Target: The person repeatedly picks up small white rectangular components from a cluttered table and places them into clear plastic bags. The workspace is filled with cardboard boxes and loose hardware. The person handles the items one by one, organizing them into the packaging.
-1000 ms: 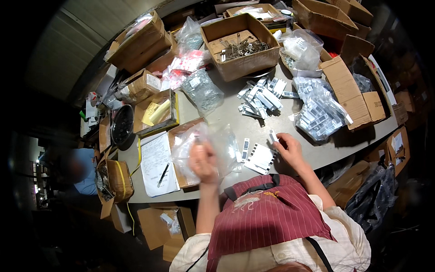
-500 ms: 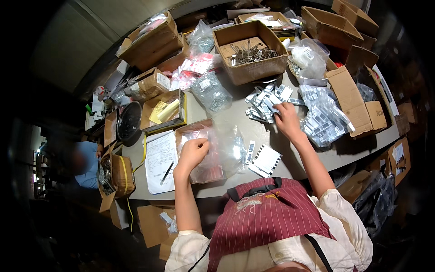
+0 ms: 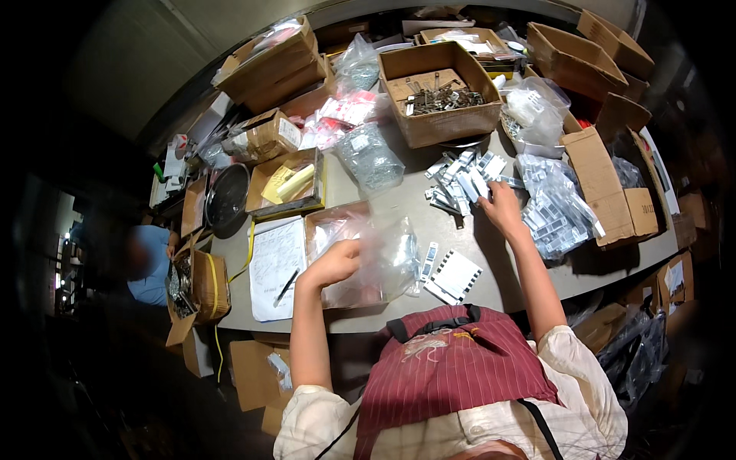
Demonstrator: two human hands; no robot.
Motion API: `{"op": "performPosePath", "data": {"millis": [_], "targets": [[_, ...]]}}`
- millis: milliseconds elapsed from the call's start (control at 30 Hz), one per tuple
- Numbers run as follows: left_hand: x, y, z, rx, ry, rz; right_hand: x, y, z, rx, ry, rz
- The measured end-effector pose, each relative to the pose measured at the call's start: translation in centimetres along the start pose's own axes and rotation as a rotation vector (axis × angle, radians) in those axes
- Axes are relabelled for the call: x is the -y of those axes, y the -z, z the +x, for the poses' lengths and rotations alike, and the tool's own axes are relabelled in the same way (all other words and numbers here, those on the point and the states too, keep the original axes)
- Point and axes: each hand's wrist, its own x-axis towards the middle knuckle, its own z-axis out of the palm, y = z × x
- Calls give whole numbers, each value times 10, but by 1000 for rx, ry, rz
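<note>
My left hand point(image 3: 335, 263) is closed at the left side of a clear plastic bag point(image 3: 397, 264), its fingers pinching the bag's blurred edge. The bag lies partly over a shallow cardboard box point(image 3: 337, 215) lined with plastic. Farther right, my right hand point(image 3: 502, 207) pinches a flat, pale strip point(image 3: 477, 182) at the near right side of a loose pile of silver-and-white strips point(image 3: 451, 184). Between my forearms lie a single strip point(image 3: 429, 262) and a neat row of white pieces point(image 3: 454, 276) with black-notched ends.
A bag of similar strips point(image 3: 556, 211) sits right of the pile, beside an open carton point(image 3: 602, 184). Behind stands a cardboard box point(image 3: 441, 126) of metal parts. Written paper point(image 3: 264, 261) and a black pen point(image 3: 286, 284) lie at left. A person in blue point(image 3: 147, 261) is far left.
My right hand has shifted slightly at the pile and now pinches a pale strip there. My left hand has moved slightly down with the bag's edge, and the whole view has shifted a little.
</note>
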Motion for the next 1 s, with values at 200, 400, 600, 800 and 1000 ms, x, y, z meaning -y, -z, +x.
{"op": "performPosePath", "data": {"millis": [200,400,600,800,1000], "targets": [[-56,-12,-27,-936,-25,6,-14,12,-25,82,-227,459],[-92,-78,-19,-1100,-446,-154,-8,20,-69,161,-511,1174],[-99,-137,39,-592,-175,-284,36,45,-93,299,-416,1268],[-95,-150,69,-440,-120,-267,63,44,-118,445,-258,1285],[-90,-157,63,-428,-31,-352,64,46,-120,385,-193,1038]]}}
